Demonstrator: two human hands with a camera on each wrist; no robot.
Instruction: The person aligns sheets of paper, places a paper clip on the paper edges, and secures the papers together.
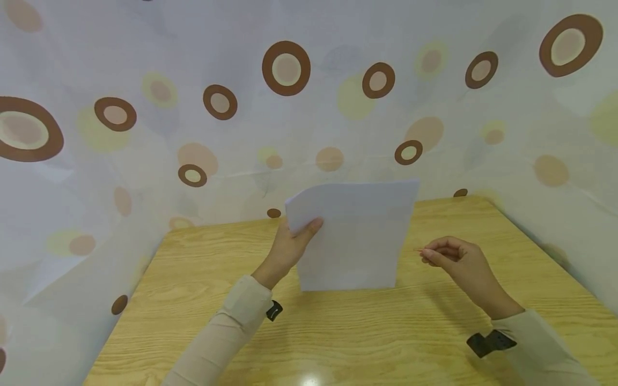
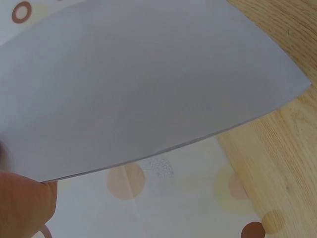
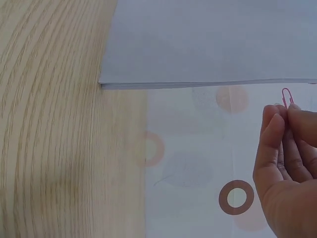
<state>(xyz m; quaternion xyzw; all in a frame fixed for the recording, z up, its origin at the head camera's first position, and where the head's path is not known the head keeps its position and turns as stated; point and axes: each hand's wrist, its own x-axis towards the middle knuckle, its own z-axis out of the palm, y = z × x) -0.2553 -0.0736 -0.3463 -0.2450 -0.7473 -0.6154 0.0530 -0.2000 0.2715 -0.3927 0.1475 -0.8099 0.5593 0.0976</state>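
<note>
A thin stack of white paper (image 1: 357,241) stands tilted up over the table, its upper left corner bent a little. My left hand (image 1: 289,246) grips its left side, thumb across the front face; the fingers behind are hidden by the sheets. To the right of the stack, my right hand (image 1: 458,262) pinches a small pink paper clip (image 3: 286,95) between thumb and fingertips. The clip's looped end points toward the paper and is apart from it. Several layers show along the paper edge (image 3: 198,85) in the right wrist view.
Beneath both hands lies a light wooden table (image 1: 347,338). A white sheet with brown, yellow and peach circles (image 1: 299,123) hangs behind the table and along both sides. Each wrist wears a black strap (image 1: 490,343).
</note>
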